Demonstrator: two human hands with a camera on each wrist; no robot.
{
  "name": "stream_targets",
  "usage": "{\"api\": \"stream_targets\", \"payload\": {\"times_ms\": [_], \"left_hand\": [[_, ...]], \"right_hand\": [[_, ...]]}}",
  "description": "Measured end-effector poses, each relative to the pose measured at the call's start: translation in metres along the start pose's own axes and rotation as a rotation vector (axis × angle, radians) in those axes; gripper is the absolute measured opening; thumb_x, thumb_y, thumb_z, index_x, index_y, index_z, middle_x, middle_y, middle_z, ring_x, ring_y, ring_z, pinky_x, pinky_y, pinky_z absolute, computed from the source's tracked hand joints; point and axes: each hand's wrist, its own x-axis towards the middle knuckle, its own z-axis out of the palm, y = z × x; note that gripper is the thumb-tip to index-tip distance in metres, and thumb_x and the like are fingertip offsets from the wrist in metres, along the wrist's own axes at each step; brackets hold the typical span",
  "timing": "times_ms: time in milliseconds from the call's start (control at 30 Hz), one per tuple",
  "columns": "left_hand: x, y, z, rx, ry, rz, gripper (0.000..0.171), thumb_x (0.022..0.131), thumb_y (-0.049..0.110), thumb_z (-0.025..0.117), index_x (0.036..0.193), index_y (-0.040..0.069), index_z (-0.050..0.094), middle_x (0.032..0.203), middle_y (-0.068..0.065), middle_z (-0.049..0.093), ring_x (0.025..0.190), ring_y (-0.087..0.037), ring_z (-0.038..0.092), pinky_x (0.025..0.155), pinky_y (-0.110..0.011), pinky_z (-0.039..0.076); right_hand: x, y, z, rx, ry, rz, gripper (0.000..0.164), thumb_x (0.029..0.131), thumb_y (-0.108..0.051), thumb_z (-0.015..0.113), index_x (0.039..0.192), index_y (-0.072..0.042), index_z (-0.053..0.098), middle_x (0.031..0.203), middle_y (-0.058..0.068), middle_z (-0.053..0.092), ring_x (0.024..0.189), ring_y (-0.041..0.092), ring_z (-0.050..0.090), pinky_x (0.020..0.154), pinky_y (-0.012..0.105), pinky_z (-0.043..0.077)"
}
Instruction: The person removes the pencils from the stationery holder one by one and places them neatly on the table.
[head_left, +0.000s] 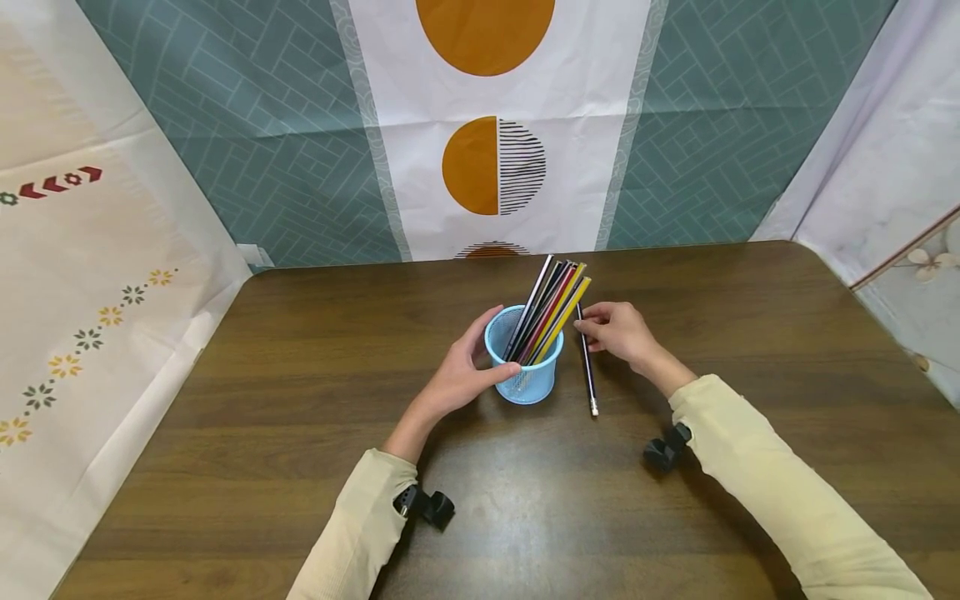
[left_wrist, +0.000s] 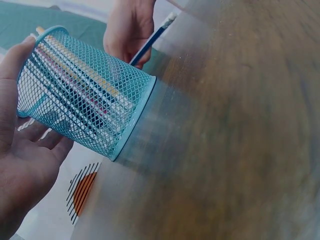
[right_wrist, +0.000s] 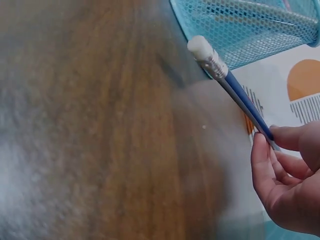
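A light blue mesh pencil cup (head_left: 527,387) stands upright on the table, with several pencils (head_left: 551,308) in black, red, yellow and white leaning right out of it. My left hand (head_left: 467,371) grips the cup near its rim, thumb in front and fingers round the far side. Just right of the cup, my right hand (head_left: 618,333) pinches a dark pencil (head_left: 587,367) between thumb and fingers. In the right wrist view this pencil shows a blue side, a silver band and a white eraser (right_wrist: 200,47) at the end pointing away from the hand.
The brown wooden table (head_left: 300,400) reaches to a teal and white patterned cloth (head_left: 285,125) hanging behind it. Pale cloths hang at the left and right sides. A small black camera (head_left: 427,506) sits on each wrist.
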Motion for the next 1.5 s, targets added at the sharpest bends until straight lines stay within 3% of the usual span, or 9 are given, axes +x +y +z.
{"api": "stream_targets", "payload": {"times_ms": [233, 567, 967, 1500], "left_hand": [[0.001, -0.001, 0.000, 0.007, -0.006, 0.000, 0.082, 0.085, 0.004, 0.072, 0.151, 0.001, 0.025, 0.141, -0.018, 0.043, 0.129, -0.029, 0.044, 0.104, -0.042, 0.037], [0.001, 0.000, 0.000, 0.013, -0.013, -0.009, 0.080, 0.085, 0.003, 0.072, 0.151, 0.005, 0.026, 0.142, -0.018, 0.043, 0.128, -0.030, 0.045, 0.103, -0.044, 0.038], [0.001, -0.003, -0.001, 0.005, -0.008, 0.011, 0.082, 0.085, 0.010, 0.074, 0.151, 0.004, 0.026, 0.141, -0.019, 0.044, 0.127, -0.030, 0.046, 0.103, -0.043, 0.038], [-0.001, -0.002, 0.000, 0.008, -0.002, -0.010, 0.081, 0.086, 0.009, 0.074, 0.151, 0.006, 0.027, 0.141, -0.017, 0.044, 0.128, -0.028, 0.045, 0.103, -0.043, 0.038]], "right_hand": [[0.004, 0.005, 0.007, 0.028, -0.019, 0.066, 0.032, 0.095, -0.009, 0.061, 0.119, 0.013, 0.056, 0.094, 0.017, 0.059, 0.070, 0.015, 0.057, 0.063, 0.025, 0.055], [0.004, 0.005, 0.012, -0.067, 0.017, 0.055, 0.033, 0.094, -0.012, 0.064, 0.117, 0.011, 0.059, 0.091, 0.018, 0.062, 0.063, 0.014, 0.056, 0.056, 0.026, 0.054], [0.004, 0.006, 0.012, -0.047, 0.036, 0.033, 0.034, 0.093, -0.012, 0.064, 0.117, 0.011, 0.058, 0.095, 0.020, 0.063, 0.062, 0.014, 0.057, 0.057, 0.027, 0.055], [0.002, 0.008, 0.011, -0.032, 0.035, 0.033, 0.032, 0.093, -0.012, 0.065, 0.115, 0.011, 0.059, 0.089, 0.017, 0.063, 0.062, 0.013, 0.059, 0.058, 0.025, 0.054]]}}
